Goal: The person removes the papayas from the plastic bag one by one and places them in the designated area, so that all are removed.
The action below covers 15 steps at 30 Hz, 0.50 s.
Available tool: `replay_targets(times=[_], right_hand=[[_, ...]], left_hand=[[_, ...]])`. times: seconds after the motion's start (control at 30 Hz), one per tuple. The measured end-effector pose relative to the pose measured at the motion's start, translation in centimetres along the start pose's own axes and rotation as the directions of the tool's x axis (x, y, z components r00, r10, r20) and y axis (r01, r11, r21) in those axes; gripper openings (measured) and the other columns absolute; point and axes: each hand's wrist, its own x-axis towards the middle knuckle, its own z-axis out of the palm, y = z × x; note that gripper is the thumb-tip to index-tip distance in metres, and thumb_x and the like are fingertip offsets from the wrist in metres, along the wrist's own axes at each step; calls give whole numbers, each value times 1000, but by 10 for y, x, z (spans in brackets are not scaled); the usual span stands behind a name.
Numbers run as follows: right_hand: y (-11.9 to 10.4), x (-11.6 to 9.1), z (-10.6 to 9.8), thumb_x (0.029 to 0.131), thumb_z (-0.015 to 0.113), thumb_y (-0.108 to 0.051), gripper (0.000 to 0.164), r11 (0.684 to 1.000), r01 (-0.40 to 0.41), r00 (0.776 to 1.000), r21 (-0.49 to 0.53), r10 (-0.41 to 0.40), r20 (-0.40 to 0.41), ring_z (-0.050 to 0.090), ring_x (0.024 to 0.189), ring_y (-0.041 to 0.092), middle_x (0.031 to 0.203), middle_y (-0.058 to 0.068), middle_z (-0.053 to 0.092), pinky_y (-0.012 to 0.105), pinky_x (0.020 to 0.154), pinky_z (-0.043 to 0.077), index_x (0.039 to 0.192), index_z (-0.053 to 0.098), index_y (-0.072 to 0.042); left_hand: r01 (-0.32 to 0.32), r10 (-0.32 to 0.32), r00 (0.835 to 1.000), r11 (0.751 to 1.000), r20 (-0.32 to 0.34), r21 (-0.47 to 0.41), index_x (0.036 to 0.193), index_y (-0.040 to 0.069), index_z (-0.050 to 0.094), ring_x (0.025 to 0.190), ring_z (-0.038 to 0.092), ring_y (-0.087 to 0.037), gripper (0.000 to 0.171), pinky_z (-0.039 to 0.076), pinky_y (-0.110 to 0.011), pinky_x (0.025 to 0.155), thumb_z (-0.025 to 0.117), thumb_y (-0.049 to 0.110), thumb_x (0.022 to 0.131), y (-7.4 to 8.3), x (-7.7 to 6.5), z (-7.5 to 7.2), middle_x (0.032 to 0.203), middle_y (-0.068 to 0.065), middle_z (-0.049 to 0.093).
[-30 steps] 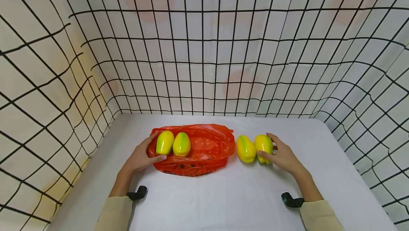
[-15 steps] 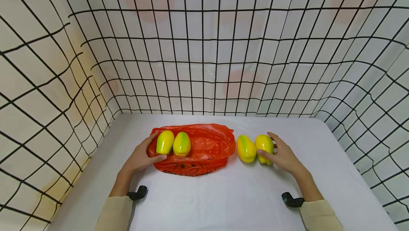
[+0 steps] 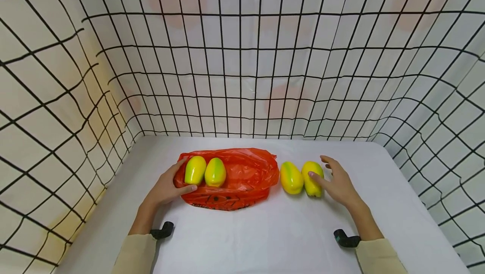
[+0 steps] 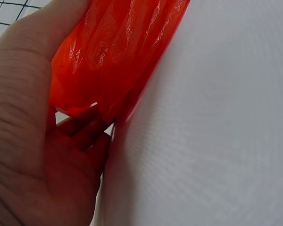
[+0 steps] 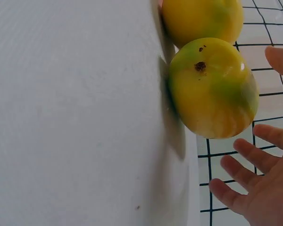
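In the head view, a red plastic bag (image 3: 246, 168) lies with its mouth spread wide. Two glossy yellow-green fruits, papaya-like in shape, sit at its left end: one fruit (image 3: 195, 171) and another fruit (image 3: 215, 173) beside it. My left hand (image 3: 165, 187) holds the bag's left end, thumb in front and fingers behind, partly hidden by the red film (image 4: 113, 52). Right of the bag, two similar fruits lie side by side, a nearer-bag fruit (image 3: 291, 178) and a rightmost fruit (image 5: 212, 89). My right hand (image 3: 339, 183) is beside the rightmost fruit, fingers spread and apart from it.
A white-covered table (image 3: 242, 240) carries everything. White walls with a black wire grid (image 3: 250, 59) enclose its back and sides. A dark wrist mount (image 3: 162, 230) is on the left wrist, and a similar mount (image 3: 346, 239) is on the right.
My right hand has let go of the rightmost fruit and drawn slightly right, its fingers opening. The fruit tilts a little differently. My left hand and the bag stay put.
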Motion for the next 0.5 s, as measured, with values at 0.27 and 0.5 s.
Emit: replay_targets(times=[0.27, 0.5], right_hand=[[-10, -1, -2, 99, 66, -48, 77, 996, 69, 991, 52, -62, -120, 42, 141, 43, 157, 22, 42, 65, 117, 36, 157, 36, -6], [-27, -2, -3, 99, 68, -42, 70, 984, 148, 975, 99, -129, -180, 46, 139, 41, 154, 20, 48, 64, 116, 38, 153, 41, -7]], left_hand=[[-26, 26, 1000, 1000, -13, 3, 165, 20, 25, 145, 40, -45, 114, 53, -61, 102, 82, 61, 75, 1, 0, 1, 163, -19, 36], [-16, 16, 1000, 1000, -9, 5, 165, 20, 24, 144, 41, -45, 115, 54, -60, 101, 81, 63, 75, 1, 0, 2, 163, -19, 37]])
